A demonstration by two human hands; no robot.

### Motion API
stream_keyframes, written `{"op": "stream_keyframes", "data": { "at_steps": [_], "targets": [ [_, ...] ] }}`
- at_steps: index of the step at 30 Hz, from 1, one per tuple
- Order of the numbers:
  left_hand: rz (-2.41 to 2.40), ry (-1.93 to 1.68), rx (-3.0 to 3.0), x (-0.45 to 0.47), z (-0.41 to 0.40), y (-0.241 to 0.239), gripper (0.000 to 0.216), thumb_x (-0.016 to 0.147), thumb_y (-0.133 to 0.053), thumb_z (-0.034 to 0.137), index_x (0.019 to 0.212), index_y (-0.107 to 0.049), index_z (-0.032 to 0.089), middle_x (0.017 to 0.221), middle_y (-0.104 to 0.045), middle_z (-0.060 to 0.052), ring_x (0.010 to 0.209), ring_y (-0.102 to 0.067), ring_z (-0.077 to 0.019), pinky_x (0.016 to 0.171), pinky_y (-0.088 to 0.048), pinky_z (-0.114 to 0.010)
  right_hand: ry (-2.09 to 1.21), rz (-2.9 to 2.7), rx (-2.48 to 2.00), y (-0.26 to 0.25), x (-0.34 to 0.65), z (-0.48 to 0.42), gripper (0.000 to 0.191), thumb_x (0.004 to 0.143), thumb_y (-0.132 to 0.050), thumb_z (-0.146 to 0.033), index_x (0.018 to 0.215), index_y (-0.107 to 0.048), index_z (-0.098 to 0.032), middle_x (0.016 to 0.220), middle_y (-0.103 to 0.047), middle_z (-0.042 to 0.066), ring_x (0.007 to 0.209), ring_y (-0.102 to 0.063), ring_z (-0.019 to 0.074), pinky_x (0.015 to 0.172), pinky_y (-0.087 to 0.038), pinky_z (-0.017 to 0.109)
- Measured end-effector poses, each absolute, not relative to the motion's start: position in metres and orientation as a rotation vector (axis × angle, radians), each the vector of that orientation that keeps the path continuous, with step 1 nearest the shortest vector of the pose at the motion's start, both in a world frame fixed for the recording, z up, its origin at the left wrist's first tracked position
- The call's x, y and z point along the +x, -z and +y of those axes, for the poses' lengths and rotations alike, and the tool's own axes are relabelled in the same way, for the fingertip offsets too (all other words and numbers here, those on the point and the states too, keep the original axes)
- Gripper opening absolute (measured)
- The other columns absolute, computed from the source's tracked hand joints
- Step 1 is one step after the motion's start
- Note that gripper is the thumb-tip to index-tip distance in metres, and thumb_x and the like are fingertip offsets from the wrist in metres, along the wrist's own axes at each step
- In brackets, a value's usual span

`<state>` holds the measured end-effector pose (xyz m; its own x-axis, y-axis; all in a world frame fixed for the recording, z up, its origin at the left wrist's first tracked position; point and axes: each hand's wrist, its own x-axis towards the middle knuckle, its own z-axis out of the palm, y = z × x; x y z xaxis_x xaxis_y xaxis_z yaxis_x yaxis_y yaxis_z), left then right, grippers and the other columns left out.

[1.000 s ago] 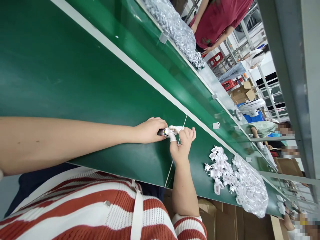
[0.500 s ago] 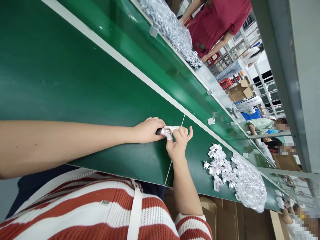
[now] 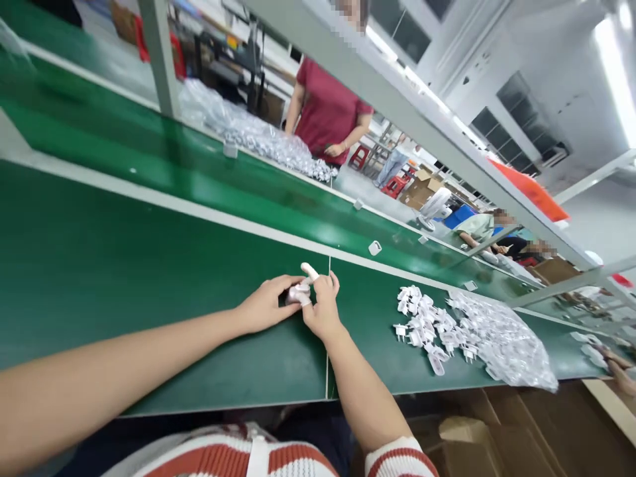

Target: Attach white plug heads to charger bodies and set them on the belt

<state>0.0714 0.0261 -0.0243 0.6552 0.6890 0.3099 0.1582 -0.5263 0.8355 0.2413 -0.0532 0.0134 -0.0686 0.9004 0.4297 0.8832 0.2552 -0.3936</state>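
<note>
Above the green work surface, my left hand (image 3: 265,305) curls its thumb and fingers around a small, shiny, pale grey-white piece (image 3: 294,295). Its kind is hard to make out, as fingers cover most of it. My right hand (image 3: 322,308) meets it from the other side, closed at the same piece. White coverings show on the right thumb and index finger, and that index finger points up and away. To the right lies a loose pile of white plug adapters (image 3: 422,321), beside a clear plastic bag (image 3: 507,341) of similar white pieces.
A pale strip (image 3: 199,211) divides the green bench (image 3: 149,265) from a further green lane, where a small white square part (image 3: 374,248) lies. Beyond are another filled plastic bag (image 3: 248,132) and a person in a red shirt (image 3: 328,109). Cardboard boxes (image 3: 477,430) stand below the bench.
The camera view has tilted up and turned, showing more of the room. My hands stay together on the small piece; my right index finger has lifted away from it.
</note>
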Motion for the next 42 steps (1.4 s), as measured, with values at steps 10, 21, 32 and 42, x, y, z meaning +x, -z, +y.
{"op": "stream_keyframes", "data": {
  "at_steps": [10,21,32,42],
  "targets": [
    [0.701,-0.815,2.075,0.074,0.020,0.020,0.031,0.090,-0.063,0.036,0.115,-0.075,0.023,0.110,-0.078,-0.007,0.104,-0.071,-0.0271,0.098,-0.055,-0.041,-0.158,-1.703,-1.426,0.004,0.251,-0.045,0.071,0.096,-0.063,-0.040,0.161,-0.038,-0.025,0.119,-0.072,0.008,0.121,-0.061,0.0276,0.125,-0.031,0.058],
    [1.395,-0.858,1.905,0.080,0.152,-0.009,0.033,0.100,-0.070,0.036,0.126,-0.068,0.015,0.122,-0.072,-0.010,0.108,-0.071,-0.0241,0.099,-0.059,-0.046,-0.271,-1.032,-1.601,0.029,0.308,-0.010,0.071,0.096,-0.050,-0.054,0.155,-0.049,-0.014,0.107,-0.072,0.011,0.086,-0.066,0.0233,0.083,-0.055,0.039],
    [2.024,-0.945,1.586,0.037,0.270,0.000,0.040,0.102,-0.068,0.038,0.135,-0.063,0.016,0.135,-0.066,-0.013,0.123,-0.065,-0.0290,0.106,-0.056,-0.055,-0.292,-1.097,-1.790,0.035,0.301,-0.013,0.052,0.091,-0.057,-0.044,0.138,-0.068,-0.023,0.108,-0.077,0.006,0.095,-0.068,0.0240,0.095,-0.053,0.041],
    [2.084,-1.246,1.519,0.041,0.251,0.008,0.068,0.102,-0.055,0.026,0.153,-0.022,-0.003,0.167,-0.023,-0.028,0.160,-0.016,-0.0435,0.130,-0.019,-0.061,-0.248,-1.076,-1.844,0.029,0.302,-0.012,0.049,0.093,-0.055,-0.042,0.137,-0.069,-0.028,0.099,-0.073,0.002,0.083,-0.066,0.0210,0.081,-0.053,0.036]
  ]
}}
